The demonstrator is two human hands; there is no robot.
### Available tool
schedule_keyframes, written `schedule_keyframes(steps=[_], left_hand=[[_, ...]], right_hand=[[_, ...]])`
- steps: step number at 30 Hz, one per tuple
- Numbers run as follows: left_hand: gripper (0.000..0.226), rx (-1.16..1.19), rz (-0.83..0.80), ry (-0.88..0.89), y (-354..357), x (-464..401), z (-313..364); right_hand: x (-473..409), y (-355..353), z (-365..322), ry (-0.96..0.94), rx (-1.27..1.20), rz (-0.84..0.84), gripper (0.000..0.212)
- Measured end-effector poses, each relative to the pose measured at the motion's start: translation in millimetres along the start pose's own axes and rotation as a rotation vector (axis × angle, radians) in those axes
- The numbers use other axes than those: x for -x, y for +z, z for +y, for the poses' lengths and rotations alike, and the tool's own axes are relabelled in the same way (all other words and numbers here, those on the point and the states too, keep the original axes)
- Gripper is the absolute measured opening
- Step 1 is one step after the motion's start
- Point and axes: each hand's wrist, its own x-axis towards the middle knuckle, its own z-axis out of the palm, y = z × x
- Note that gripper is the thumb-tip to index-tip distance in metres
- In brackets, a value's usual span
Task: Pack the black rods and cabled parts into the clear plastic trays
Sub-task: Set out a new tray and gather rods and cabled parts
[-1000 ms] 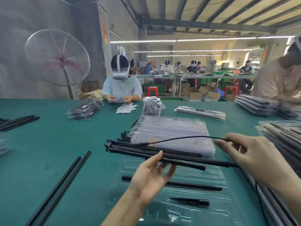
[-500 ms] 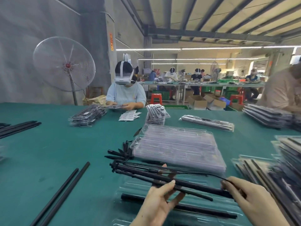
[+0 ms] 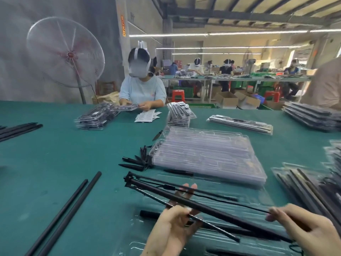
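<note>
Bundle of thin black rods with cable [image 3: 201, 202]: held above clear plastic tray [image 3: 245, 198], left hand [image 3: 175, 226] gripping mid-length, right hand [image 3: 310, 230] pinching the 4 o'clock end. Bare green counter [image 3: 55, 163] at 9 o'clock.

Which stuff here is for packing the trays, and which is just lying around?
For the job: black rods with a cable, gripped by left hand and right hand; clear tray; tray stack.
Lying about: fan; red stool; cardboard boxes.
</note>
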Motion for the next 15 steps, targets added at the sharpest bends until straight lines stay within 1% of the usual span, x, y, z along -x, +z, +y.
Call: schedule_keyframes(steps=[2,4,6,8,10,12,14,15], left_hand=[[0.063,0.074,-0.011,-0.026,0.3,0.3,-0.2],[0.066,0.1,-0.021,-0.026,1.2,1.1,-0.9],[0.065,0.045,-0.015,-0.002,1.1,1.7,-1.8],[0.061,-0.049,0.005,0.024,0.8,2.9,-1.6],[0.057,-0.118,0.03,0.038,1.8,4.3,-1.5],[0.053,-0.145,0.077,0.051,4.4,4.8,-3.0],[0.047,-0.104,0.134,0.082,8.7,5.6,-6.0],[0.042,-0.07,0.154,0.1,11.7,6.4,-8.3]], right_hand=[[-1.0,1.5,5.2,0.0,0.1,0.039,0.023],[-1.9,2.4,9.4,-0.049,0.223,0.059,0.022],[-1.6,1.4,14.1,-0.094,0.285,0.057,0.021],[-2.0,-1.9,17.6,-0.11,0.337,0.016,0.015],[-1.9,-4.2,18.1,-0.144,0.417,-0.05,0.014],[-2.6,-8.4,14.3,-0.166,0.397,-0.127,0.027],[-2.5,-14.3,2.3,-0.126,0.28,-0.214,0.031],[-1.5,-15.3,-0.3,-0.145,0.268,-0.234,0.035]])
